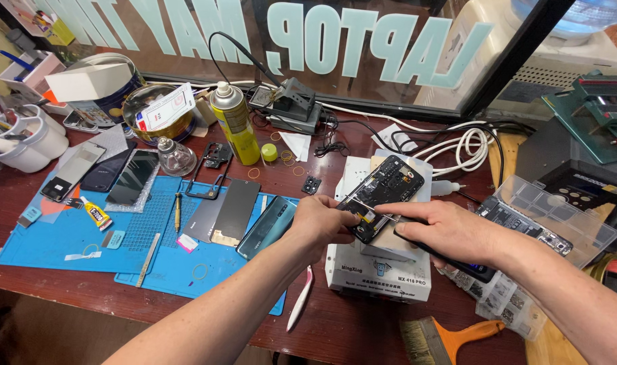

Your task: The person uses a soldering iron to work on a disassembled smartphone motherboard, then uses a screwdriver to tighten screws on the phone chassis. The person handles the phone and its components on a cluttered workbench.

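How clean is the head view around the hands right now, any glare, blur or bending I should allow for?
Head view: even, soft light, shadows faint; the opened phone between the left hand and right hand is sharp. Glare sits on the glass pane at top and faintly on the clear plastic lid. Wide-angle bending curves the table edge and stretches both forearms near the bottom.

Both forearms come in bare, no sleeves anywhere up to the frame edge. The left hand [322, 223] wears no glove, ring or watch. Same for the right hand [450, 230]: nothing on wrist or fingers.
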